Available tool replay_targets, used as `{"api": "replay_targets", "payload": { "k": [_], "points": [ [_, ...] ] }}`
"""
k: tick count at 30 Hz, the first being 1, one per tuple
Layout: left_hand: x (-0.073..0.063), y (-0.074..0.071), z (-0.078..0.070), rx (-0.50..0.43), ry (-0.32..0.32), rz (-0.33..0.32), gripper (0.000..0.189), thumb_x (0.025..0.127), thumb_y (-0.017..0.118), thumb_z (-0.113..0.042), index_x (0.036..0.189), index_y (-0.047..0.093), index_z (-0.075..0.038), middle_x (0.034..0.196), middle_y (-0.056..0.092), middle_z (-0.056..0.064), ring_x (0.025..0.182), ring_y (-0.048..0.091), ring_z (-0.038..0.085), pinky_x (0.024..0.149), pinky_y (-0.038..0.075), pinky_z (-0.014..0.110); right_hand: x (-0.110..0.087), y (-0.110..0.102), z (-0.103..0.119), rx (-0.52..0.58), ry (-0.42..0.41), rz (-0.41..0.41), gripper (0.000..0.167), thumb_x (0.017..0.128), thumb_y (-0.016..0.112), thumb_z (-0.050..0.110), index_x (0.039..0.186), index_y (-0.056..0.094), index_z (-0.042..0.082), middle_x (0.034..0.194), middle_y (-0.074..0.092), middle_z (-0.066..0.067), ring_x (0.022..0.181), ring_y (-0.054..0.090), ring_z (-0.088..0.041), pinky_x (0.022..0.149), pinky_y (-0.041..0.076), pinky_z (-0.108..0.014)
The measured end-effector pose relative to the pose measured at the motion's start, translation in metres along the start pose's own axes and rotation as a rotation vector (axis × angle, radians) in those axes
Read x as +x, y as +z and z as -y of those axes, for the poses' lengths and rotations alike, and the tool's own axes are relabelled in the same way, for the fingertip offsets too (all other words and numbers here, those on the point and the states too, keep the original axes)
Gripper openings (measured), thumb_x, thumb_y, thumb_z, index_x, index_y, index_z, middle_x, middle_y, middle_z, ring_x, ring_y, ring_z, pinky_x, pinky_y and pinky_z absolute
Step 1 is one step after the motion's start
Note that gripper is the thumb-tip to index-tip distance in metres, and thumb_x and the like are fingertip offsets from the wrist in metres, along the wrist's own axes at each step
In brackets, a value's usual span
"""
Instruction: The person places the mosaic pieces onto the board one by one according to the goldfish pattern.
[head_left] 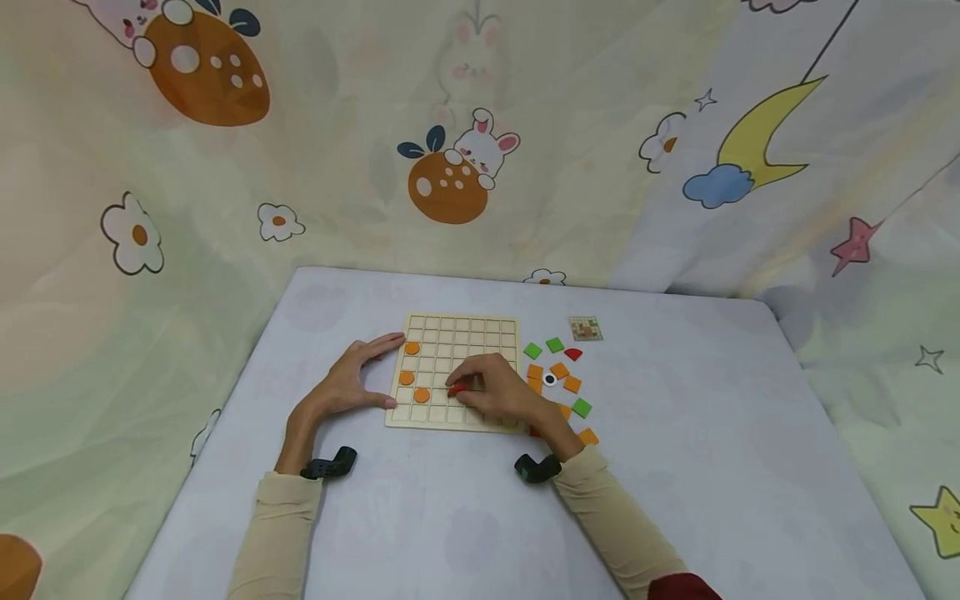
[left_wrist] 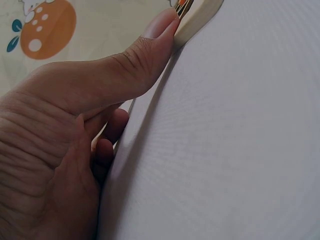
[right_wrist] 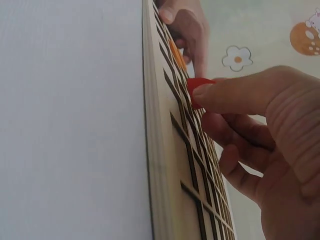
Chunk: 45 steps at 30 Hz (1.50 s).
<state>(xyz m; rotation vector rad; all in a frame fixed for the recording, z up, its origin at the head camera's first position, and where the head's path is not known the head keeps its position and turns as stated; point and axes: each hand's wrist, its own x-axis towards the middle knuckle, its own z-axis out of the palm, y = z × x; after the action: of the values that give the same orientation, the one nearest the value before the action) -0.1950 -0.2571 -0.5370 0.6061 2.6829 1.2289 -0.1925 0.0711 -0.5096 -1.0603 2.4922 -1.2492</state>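
A pale wooden grid board lies on the white-covered table. Between thumb and fingertips, my right hand pinches a small red piece over the lower middle squares. In the right wrist view the piece's edge is right at the grid, partly covered by the thumb. Three orange discs sit in the board's left columns, among them an upper disc and a lower disc. My left hand is spread along the board's left side, its thumb and forefinger touching the edge.
Right of the board lie loose orange squares, several green squares, a red fan-shaped piece and a white ring with a black centre. A small patterned card lies beyond them. Printed cloth walls stand behind the table.
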Motion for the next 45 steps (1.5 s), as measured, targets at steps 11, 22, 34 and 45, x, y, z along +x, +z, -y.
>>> {"api": "replay_targets", "payload": {
  "k": [11,22,34,45],
  "points": [
    [0.003,0.0,0.001,-0.006,0.005,0.007,0.116,0.067,0.107,-0.037,0.166,0.049,-0.022,0.177,0.041,0.002,0.14,0.048,0.03,0.116,0.037,0.058,0.009,0.018,0.009,-0.007,-0.022,-0.065,0.011,0.092,0.086,0.001,0.099,0.085,0.01,0.096,0.08,0.001,0.084,0.068,-0.007,0.076,0.054,-0.022],
    [0.004,0.0,0.0,-0.007,0.005,0.013,0.114,0.068,0.106,-0.036,0.166,0.049,-0.022,0.177,0.042,0.001,0.141,0.048,0.031,0.117,0.037,0.059,-0.001,0.02,0.019,-0.089,0.025,-0.034,0.024,0.087,0.093,0.013,0.11,0.086,0.009,0.105,0.082,0.001,0.094,0.069,-0.011,0.083,0.054,-0.024],
    [0.001,0.0,0.0,-0.002,0.0,0.008,0.113,0.068,0.105,-0.035,0.166,0.05,-0.023,0.177,0.042,0.002,0.141,0.047,0.03,0.117,0.037,0.06,-0.005,0.013,0.018,-0.085,0.053,-0.027,0.024,0.089,0.092,0.011,0.112,0.086,0.006,0.098,0.079,0.001,0.086,0.065,-0.014,0.076,0.05,-0.025],
    [0.001,0.0,0.001,-0.003,0.006,0.005,0.112,0.069,0.105,-0.035,0.166,0.05,-0.022,0.177,0.041,0.002,0.145,0.046,0.032,0.118,0.035,0.061,0.002,0.018,0.019,-0.117,0.072,-0.011,0.014,0.095,0.086,0.014,0.107,0.086,0.007,0.097,0.078,0.001,0.09,0.07,-0.008,0.086,0.058,-0.027]
  ]
}}
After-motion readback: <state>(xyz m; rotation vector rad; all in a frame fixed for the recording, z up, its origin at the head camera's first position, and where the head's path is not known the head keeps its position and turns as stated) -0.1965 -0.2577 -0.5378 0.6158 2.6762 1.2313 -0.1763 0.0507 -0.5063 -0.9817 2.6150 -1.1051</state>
